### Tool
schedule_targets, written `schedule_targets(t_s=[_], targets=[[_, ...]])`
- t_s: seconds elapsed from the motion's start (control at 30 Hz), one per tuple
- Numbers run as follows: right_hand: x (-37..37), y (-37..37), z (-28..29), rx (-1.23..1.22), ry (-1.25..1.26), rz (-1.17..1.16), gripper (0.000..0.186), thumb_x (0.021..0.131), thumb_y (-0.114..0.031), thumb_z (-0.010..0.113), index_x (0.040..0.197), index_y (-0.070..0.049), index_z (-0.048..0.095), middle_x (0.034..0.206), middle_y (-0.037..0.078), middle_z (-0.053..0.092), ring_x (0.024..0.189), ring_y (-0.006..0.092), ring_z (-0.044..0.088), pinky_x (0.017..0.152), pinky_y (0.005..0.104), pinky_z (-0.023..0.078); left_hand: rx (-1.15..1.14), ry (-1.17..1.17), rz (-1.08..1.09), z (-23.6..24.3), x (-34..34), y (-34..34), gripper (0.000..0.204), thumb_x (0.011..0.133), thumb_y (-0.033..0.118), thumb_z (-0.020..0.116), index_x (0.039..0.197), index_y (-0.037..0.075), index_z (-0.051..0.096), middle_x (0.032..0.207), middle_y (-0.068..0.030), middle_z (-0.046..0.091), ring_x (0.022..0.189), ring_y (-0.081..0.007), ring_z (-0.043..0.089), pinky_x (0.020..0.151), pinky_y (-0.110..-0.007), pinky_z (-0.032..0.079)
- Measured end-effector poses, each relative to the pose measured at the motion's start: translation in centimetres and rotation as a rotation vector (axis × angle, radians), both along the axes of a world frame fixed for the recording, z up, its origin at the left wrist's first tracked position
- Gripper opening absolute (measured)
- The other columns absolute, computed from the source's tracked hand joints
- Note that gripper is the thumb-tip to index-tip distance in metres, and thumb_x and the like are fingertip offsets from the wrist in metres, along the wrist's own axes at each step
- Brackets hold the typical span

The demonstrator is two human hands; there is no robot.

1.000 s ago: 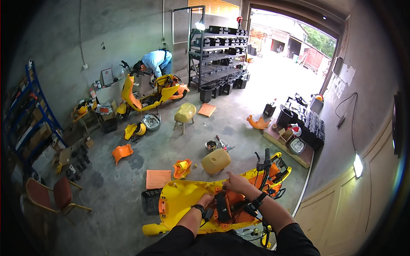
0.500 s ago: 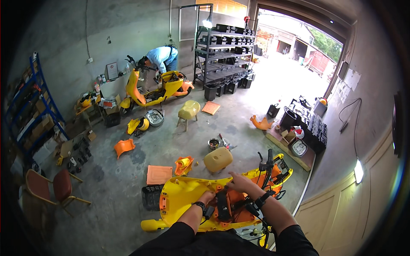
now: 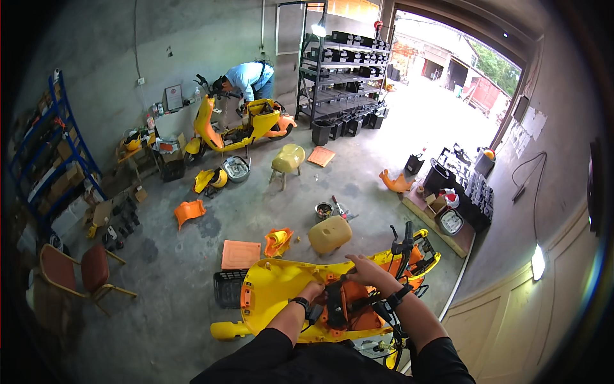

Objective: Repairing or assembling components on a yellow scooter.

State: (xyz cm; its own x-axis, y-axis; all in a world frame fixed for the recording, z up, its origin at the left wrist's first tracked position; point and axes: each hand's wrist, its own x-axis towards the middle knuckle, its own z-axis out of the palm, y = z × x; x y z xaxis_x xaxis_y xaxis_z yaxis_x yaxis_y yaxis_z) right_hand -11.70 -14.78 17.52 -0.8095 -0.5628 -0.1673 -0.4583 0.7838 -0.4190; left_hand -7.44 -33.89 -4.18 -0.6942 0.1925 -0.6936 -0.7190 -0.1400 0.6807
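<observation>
A partly stripped yellow-and-orange scooter (image 3: pixel 268 281) lies across the area in front of me, its inner side showing orange panels and a black box-like part (image 3: pixel 335 306). My left hand (image 3: pixel 313 292) is closed at the edge of the orange section, left of the black part; what its fingers hold is too small to make out. Over the upper edge of the yellow shell, my right hand (image 3: pixel 367 271) has its fingers spread, the fingertips near the orange part. The handlebar (image 3: pixel 404 246) rises to the right of that hand. Both forearms cross the scooter's near side.
A person (image 3: pixel 248 80) in blue bends over another yellow scooter (image 3: pixel 256 128). Around lie a beige plastic seat-like piece (image 3: pixel 330 235), an orange panel (image 3: pixel 241 255), a black basket (image 3: pixel 229 289), a stool (image 3: pixel 288 161) and a bowl of small parts (image 3: pixel 324 210). Shelving (image 3: pixel 342 83) stands behind.
The whole view has shifted slightly, so the room sits a little lower and to the right. Both hands stay at nearly the same places on the scooter.
</observation>
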Motion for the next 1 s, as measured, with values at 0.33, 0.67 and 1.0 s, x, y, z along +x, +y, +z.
schedule_targets(t_s=[0.33,0.67,1.0], targets=[[0.0,-1.7,1.1,0.224,-0.078,-0.197,0.05,0.092,-0.04,0.051,0.125,-0.002,0.058,0.103,0.027,0.067,0.103,0.0421,0.063,0.091,0.0506,0.048,0.027,-0.018,0.023,0.4,0.1,-0.1,0.023,0.1,0.022,0.048,0.105,0.003,0.059,0.082,-0.0113,0.063,0.063,-0.027,0.065,0.059,-0.049,0.059],[0.5,-1.6,0.5,-0.063,0.001,-0.007,0.049,0.085,-0.031,0.062,0.126,-0.005,0.057,0.104,0.024,0.068,0.102,0.0409,0.063,0.089,0.0472,0.049,-0.009,0.003,0.037,0.8,0.3,0.2,0.023,0.1,0.024,0.049,0.103,0.005,0.062,0.083,-0.0094,0.065,0.065,-0.0246,0.065,0.058,-0.045,0.057],[0.1,-1.2,-0.3,0.307,-0.064,-0.186,0.053,0.084,-0.054,0.062,0.094,-0.003,0.073,0.091,0.021,0.071,0.09,0.0392,0.067,0.082,0.0479,0.052,-0.006,0.039,0.021,1.5,0.4,0.1,0.021,0.098,0.017,0.048,0.103,0.003,0.063,0.086,-0.0085,0.066,0.068,-0.0216,0.066,0.061,-0.039,0.055]])
